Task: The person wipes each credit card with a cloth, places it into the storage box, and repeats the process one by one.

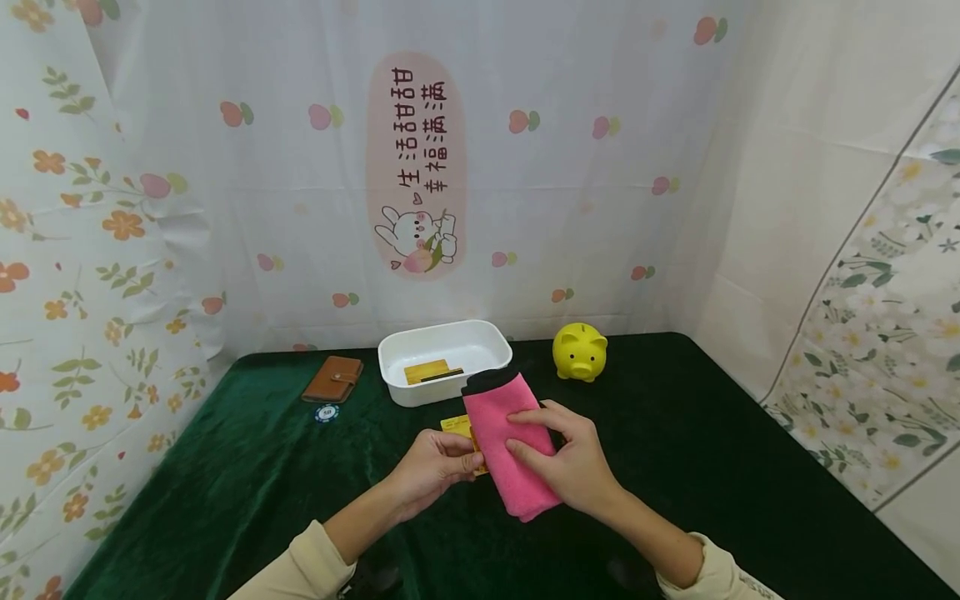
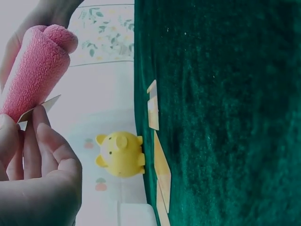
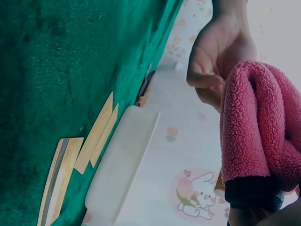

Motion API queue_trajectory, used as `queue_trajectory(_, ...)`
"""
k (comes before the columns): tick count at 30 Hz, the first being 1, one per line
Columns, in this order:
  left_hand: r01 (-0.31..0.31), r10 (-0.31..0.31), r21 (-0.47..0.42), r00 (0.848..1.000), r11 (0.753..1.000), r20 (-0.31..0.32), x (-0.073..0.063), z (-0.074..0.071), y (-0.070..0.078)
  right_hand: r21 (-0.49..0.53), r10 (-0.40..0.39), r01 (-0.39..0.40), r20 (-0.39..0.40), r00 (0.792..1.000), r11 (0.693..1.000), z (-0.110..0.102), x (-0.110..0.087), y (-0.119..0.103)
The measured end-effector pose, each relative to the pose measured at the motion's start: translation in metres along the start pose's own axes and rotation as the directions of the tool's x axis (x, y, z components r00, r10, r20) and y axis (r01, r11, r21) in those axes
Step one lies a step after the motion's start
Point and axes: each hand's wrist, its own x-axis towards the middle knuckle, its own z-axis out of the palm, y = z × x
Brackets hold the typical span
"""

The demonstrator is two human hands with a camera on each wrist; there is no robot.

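My left hand [image 1: 438,467] pinches a thin gold card [image 2: 52,102] between thumb and fingers, and its edge meets the cloth in the left wrist view. A folded pink cloth [image 1: 510,442] with a black end is held in my right hand [image 1: 573,454], its thumb and fingers spread over the near face. The cloth overlaps the pinched card in the head view and hides part of it. Beyond the hands, several gold cards [image 3: 94,136] lie on the green tablecloth, mostly covered by the hands and cloth from above; one gold card [image 1: 454,425] peeks out.
Behind the hands stands a white basin [image 1: 401,395] with a gold card [image 1: 425,372] and a dark-striped card [image 1: 442,376] inside. To its left lie a brown wallet [image 1: 333,380] and a poker chip [image 1: 327,413]. A yellow piggy bank [image 1: 580,353] stands at the back right.
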Motion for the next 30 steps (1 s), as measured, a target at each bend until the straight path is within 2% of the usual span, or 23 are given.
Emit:
queue_trajectory(5, -0.06, 0.06, 0.007, 0.998, 0.998, -0.011, -0.003, 0.002, 0.002, -0.012, -0.056, 0.055, -0.027, 0.998, 0.998, 0.003, 0.001, -0.003)
queue_trajectory(15, -0.146, 0.147, 0.057, 0.989, 0.988, -0.011, -0.005, 0.004, 0.001, -0.086, -0.103, 0.099, -0.038, 0.994, 0.991, 0.004, 0.003, 0.001)
queue_trajectory(30, -0.126, 0.131, 0.104, 0.99, 0.987, -0.046, -0.005, 0.007, 0.002, -0.139, -0.103, 0.094, -0.054, 0.993, 0.986, -0.01, -0.001, 0.006)
